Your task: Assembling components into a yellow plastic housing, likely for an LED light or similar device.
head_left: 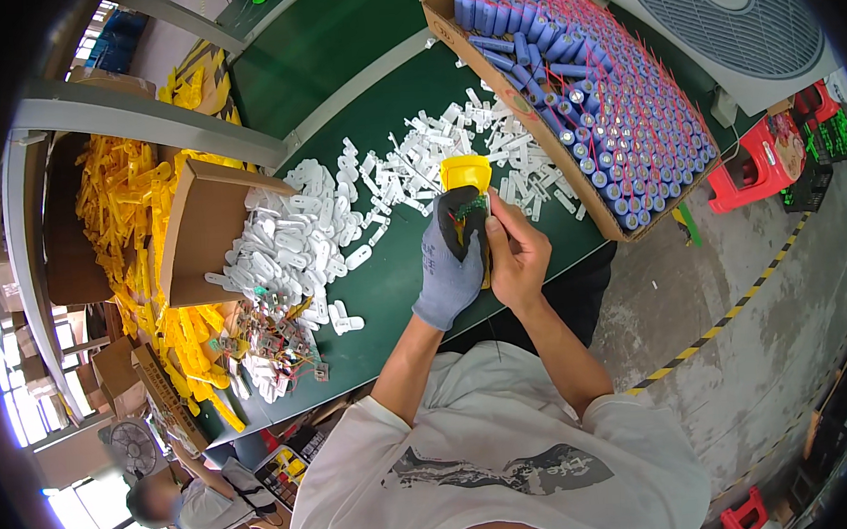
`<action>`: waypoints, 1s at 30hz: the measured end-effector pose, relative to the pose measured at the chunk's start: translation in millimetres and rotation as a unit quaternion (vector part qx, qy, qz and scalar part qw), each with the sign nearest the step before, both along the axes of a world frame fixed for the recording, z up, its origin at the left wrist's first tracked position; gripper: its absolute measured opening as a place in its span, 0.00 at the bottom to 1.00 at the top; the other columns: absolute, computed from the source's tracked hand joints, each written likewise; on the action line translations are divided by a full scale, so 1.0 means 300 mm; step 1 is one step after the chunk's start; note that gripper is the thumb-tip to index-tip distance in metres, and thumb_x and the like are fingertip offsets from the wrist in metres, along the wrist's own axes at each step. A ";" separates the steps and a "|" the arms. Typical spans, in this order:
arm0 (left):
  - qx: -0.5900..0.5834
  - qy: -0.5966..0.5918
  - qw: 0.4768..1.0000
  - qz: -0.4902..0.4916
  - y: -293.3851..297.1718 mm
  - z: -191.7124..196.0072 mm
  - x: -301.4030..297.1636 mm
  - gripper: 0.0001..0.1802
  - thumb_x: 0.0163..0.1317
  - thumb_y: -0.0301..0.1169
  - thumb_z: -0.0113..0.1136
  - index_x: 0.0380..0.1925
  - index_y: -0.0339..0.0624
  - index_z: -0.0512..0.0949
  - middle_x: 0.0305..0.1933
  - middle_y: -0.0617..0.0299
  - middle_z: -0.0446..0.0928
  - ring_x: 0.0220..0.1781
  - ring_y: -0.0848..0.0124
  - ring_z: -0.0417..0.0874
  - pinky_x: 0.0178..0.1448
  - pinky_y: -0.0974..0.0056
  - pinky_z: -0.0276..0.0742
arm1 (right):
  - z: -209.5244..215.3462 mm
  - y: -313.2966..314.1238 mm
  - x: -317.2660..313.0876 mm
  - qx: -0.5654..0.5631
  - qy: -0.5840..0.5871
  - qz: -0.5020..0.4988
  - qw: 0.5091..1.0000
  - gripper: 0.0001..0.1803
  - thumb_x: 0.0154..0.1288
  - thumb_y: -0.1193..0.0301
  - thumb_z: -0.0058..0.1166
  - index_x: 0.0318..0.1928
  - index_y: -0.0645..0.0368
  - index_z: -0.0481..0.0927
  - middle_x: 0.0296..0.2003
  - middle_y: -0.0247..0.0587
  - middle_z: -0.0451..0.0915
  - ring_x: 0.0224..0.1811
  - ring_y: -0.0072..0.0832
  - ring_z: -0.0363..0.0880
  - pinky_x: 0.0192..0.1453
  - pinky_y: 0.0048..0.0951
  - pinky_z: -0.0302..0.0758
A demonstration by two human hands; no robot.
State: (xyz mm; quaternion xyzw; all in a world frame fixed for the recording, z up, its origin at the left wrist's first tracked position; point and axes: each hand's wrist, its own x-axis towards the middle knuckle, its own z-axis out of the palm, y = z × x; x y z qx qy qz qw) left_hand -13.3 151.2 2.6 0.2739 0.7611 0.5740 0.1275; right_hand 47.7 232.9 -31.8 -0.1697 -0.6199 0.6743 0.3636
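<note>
My left hand (pixel 446 275), in a grey glove with a dark palm, grips a yellow plastic housing (pixel 467 173) above the table's near edge. The housing's wide, scoop-like end points away from me. Some green material, perhaps a circuit board (pixel 474 207), shows with thin wires by the gloved thumb. My bare right hand (pixel 522 264) is closed against the housing's right side, its thumb and forefinger pinched together. A small pale edge shows at those fingertips; what they pinch is too small to make out.
Loose white plastic parts (pixel 418 159) and white covers (pixel 293 243) lie across the green table (pixel 377 288). Wired circuit boards (pixel 279 334) and yellow housings (pixel 118 199) are piled left. A carton (pixel 597 193) of blue cylindrical cells stands right, near a fan (pixel 731 18). Another person (pixel 211 496) sits lower left.
</note>
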 end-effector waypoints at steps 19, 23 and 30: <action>-0.067 0.043 0.978 0.194 0.286 0.118 -0.982 0.35 0.57 0.41 0.63 0.61 0.40 0.63 0.47 0.43 0.78 0.52 0.51 0.80 0.56 0.58 0.74 | 0.139 0.027 0.040 0.169 -0.072 0.022 0.983 0.14 0.59 0.79 0.57 0.46 0.67 0.81 0.39 0.49 0.83 0.41 0.39 0.81 0.46 0.31 0.75; -0.232 0.150 0.920 0.278 0.463 0.031 -1.440 0.44 0.49 0.47 0.66 0.64 0.41 0.62 0.55 0.43 0.73 0.56 0.51 0.77 0.58 0.55 0.74 | 0.077 -0.011 0.138 0.229 -0.120 0.042 0.965 0.10 0.56 0.83 0.57 0.40 0.64 0.83 0.29 0.44 0.82 0.29 0.35 0.81 0.34 0.28 0.76; -0.465 0.204 0.814 0.282 0.603 -0.088 -1.632 0.43 0.52 0.61 0.55 0.66 0.54 0.65 0.67 0.50 0.63 0.70 0.54 0.63 0.70 0.51 0.62 | -0.009 -0.059 0.175 0.356 -0.204 -0.036 0.911 0.09 0.54 0.81 0.55 0.35 0.60 0.84 0.21 0.37 0.78 0.16 0.30 0.72 0.21 0.29 0.67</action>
